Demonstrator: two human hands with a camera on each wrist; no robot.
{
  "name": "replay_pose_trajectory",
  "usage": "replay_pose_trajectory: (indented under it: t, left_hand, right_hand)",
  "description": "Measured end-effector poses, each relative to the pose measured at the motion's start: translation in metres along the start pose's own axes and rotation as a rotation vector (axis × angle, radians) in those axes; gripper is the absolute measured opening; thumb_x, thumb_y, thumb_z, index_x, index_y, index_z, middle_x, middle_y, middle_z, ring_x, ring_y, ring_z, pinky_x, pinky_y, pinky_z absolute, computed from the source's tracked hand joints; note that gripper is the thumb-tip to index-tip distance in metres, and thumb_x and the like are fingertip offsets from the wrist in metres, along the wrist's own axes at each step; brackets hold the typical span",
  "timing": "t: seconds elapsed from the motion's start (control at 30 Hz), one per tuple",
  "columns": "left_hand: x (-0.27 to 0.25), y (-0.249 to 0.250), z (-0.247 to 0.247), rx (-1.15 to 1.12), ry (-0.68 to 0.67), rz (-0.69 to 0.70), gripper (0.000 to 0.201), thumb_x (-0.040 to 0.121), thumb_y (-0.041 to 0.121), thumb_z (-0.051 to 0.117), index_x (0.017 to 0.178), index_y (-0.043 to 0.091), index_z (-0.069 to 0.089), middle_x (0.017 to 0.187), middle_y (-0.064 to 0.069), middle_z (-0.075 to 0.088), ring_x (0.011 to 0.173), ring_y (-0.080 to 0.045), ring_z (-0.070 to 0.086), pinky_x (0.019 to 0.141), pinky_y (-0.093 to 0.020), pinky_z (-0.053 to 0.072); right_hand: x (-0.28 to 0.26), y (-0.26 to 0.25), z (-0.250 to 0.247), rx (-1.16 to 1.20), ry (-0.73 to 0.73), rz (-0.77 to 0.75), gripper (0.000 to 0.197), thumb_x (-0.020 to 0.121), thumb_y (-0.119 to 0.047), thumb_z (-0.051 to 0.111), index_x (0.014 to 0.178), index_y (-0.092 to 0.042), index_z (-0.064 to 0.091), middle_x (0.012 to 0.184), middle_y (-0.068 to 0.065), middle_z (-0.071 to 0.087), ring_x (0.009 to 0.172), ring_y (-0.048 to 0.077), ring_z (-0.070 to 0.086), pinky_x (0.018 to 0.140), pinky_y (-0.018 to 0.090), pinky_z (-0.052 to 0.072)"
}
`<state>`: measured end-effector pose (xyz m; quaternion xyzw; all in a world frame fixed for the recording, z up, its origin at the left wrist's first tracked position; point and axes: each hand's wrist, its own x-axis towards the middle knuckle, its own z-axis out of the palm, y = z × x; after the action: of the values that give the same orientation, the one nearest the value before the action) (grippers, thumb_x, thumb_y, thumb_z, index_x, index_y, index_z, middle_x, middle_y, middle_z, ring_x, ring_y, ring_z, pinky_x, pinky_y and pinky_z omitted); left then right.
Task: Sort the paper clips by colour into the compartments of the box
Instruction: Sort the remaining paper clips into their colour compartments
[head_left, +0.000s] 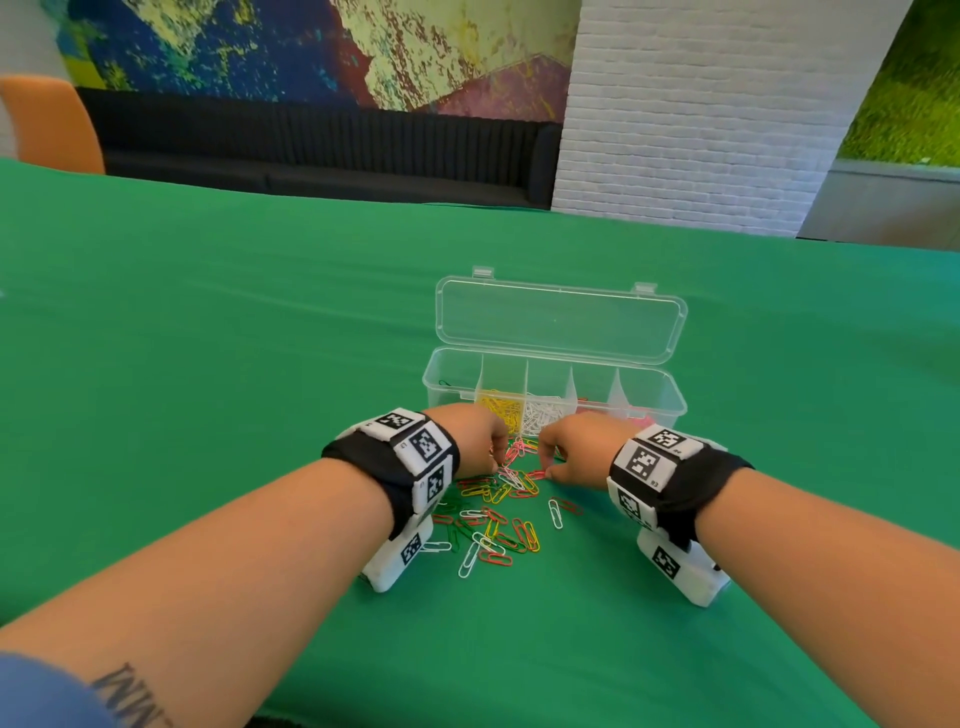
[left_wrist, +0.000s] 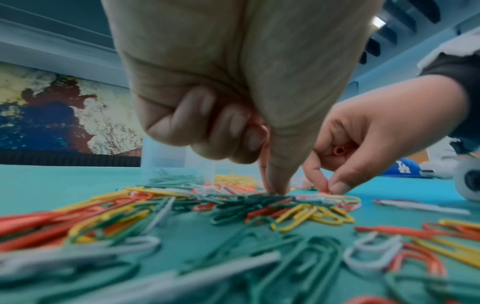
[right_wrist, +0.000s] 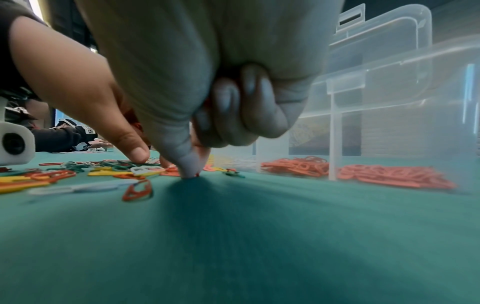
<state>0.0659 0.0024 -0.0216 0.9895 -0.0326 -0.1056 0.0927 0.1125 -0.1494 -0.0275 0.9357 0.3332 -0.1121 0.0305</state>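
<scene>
A clear plastic box (head_left: 655, 410) stands open on the green cloth, its lid tilted back. Its compartments hold green, yellow (head_left: 501, 408), white and red clips (right_wrist: 389, 174). In front of it lies a loose pile of mixed paper clips (head_left: 493, 514). My left hand (head_left: 496, 457) reaches down into the pile's far edge, thumb and forefinger touching the clips (left_wrist: 275, 190), with red clips (left_wrist: 258, 123) tucked under its curled fingers. My right hand (head_left: 543, 467) pinches a red clip on the cloth (right_wrist: 192, 173), another red clip (left_wrist: 339, 150) held in its palm.
The green cloth (head_left: 208, 338) spreads wide to the left, right and front of the pile. An orange chair (head_left: 49, 122), a black bench (head_left: 311, 150) and a white brick pillar (head_left: 701, 104) stand beyond the table. A blue cap (left_wrist: 405, 166) lies far off.
</scene>
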Motion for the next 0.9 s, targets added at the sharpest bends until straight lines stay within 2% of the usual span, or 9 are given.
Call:
replay_pose_trajectory:
  t: [0.07, 0.17, 0.27, 0.37, 0.43, 0.57, 0.67, 0.73, 0.9]
  left_hand:
    - [0.002, 0.004, 0.001, 0.014, -0.010, 0.020, 0.017, 0.089, 0.020, 0.058, 0.104, 0.025, 0.066, 0.118, 0.002, 0.061, 0.107, -0.018, 0.057, 0.077, -0.023, 0.038]
    - [0.004, 0.008, 0.002, 0.042, -0.015, 0.036, 0.017, 0.089, 0.017, 0.057, 0.102, 0.022, 0.066, 0.114, 0.001, 0.063, 0.102, -0.018, 0.058, 0.074, -0.024, 0.039]
    - [0.006, 0.007, 0.001, 0.059, -0.009, 0.027, 0.017, 0.090, 0.015, 0.056, 0.103, 0.018, 0.066, 0.110, -0.001, 0.064, 0.094, -0.018, 0.057, 0.071, -0.025, 0.038]
    - [0.006, 0.004, 0.001, 0.060, 0.001, 0.010, 0.018, 0.089, 0.020, 0.060, 0.107, 0.018, 0.063, 0.114, -0.001, 0.062, 0.102, -0.020, 0.057, 0.072, -0.023, 0.036]
    - [0.005, 0.003, 0.001, 0.054, -0.003, 0.005, 0.020, 0.089, 0.017, 0.061, 0.109, 0.019, 0.061, 0.116, 0.000, 0.060, 0.101, -0.020, 0.056, 0.071, -0.022, 0.035]
    - [0.006, 0.002, 0.001, 0.057, -0.054, -0.001, 0.026, 0.086, 0.010, 0.057, 0.108, 0.022, 0.063, 0.113, 0.001, 0.061, 0.085, -0.014, 0.049, 0.069, -0.022, 0.036]
    - [0.008, 0.003, 0.002, 0.043, -0.055, -0.002, 0.021, 0.086, 0.016, 0.062, 0.107, 0.022, 0.063, 0.102, 0.003, 0.057, 0.085, -0.013, 0.047, 0.070, -0.021, 0.035]
    - [0.008, 0.003, 0.003, 0.019, -0.054, -0.003, 0.019, 0.086, 0.021, 0.065, 0.105, 0.020, 0.064, 0.097, 0.004, 0.056, 0.085, -0.012, 0.048, 0.065, -0.021, 0.035]
    - [0.010, 0.002, 0.005, 0.007, -0.087, -0.021, 0.018, 0.087, 0.025, 0.064, 0.104, 0.017, 0.066, 0.109, 0.000, 0.065, 0.085, -0.011, 0.051, 0.072, -0.023, 0.039]
  right_hand:
    - [0.000, -0.001, 0.001, 0.004, 0.004, 0.008, 0.015, 0.088, -0.023, 0.051, 0.097, -0.021, 0.063, 0.088, -0.005, 0.056, 0.083, 0.016, 0.051, 0.073, 0.025, 0.041]
    - [0.001, -0.001, 0.002, 0.029, 0.004, 0.020, 0.020, 0.090, -0.021, 0.047, 0.098, -0.015, 0.064, 0.099, 0.003, 0.066, 0.084, 0.017, 0.054, 0.077, 0.027, 0.043]
    - [0.002, 0.004, 0.000, 0.064, 0.064, 0.081, 0.023, 0.092, -0.018, 0.044, 0.102, -0.012, 0.063, 0.106, 0.008, 0.065, 0.097, 0.024, 0.059, 0.080, 0.027, 0.042]
    - [0.001, 0.008, -0.002, 0.048, 0.078, 0.106, 0.023, 0.092, -0.017, 0.044, 0.106, -0.012, 0.062, 0.110, 0.006, 0.062, 0.102, 0.024, 0.058, 0.076, 0.025, 0.038]
    - [0.000, 0.007, -0.001, 0.059, 0.077, 0.086, 0.021, 0.090, -0.018, 0.048, 0.107, -0.017, 0.060, 0.106, 0.002, 0.060, 0.098, 0.021, 0.057, 0.074, 0.024, 0.036]
    - [0.003, 0.006, 0.007, 0.108, 0.038, -0.026, 0.017, 0.084, -0.030, 0.061, 0.101, -0.026, 0.061, 0.075, -0.010, 0.049, 0.080, 0.015, 0.051, 0.070, 0.022, 0.037]
    - [0.005, 0.007, 0.008, 0.126, 0.011, -0.012, 0.018, 0.083, -0.034, 0.064, 0.098, -0.024, 0.062, 0.080, -0.010, 0.049, 0.082, 0.013, 0.049, 0.072, 0.023, 0.038]
    - [0.006, 0.007, 0.008, 0.140, 0.004, -0.005, 0.020, 0.084, -0.033, 0.064, 0.099, -0.021, 0.063, 0.085, -0.007, 0.050, 0.083, 0.013, 0.049, 0.072, 0.023, 0.037]
    - [0.004, 0.007, 0.008, 0.169, 0.000, 0.022, 0.012, 0.085, -0.031, 0.064, 0.092, -0.021, 0.064, 0.082, -0.007, 0.055, 0.081, 0.013, 0.052, 0.070, 0.022, 0.038]
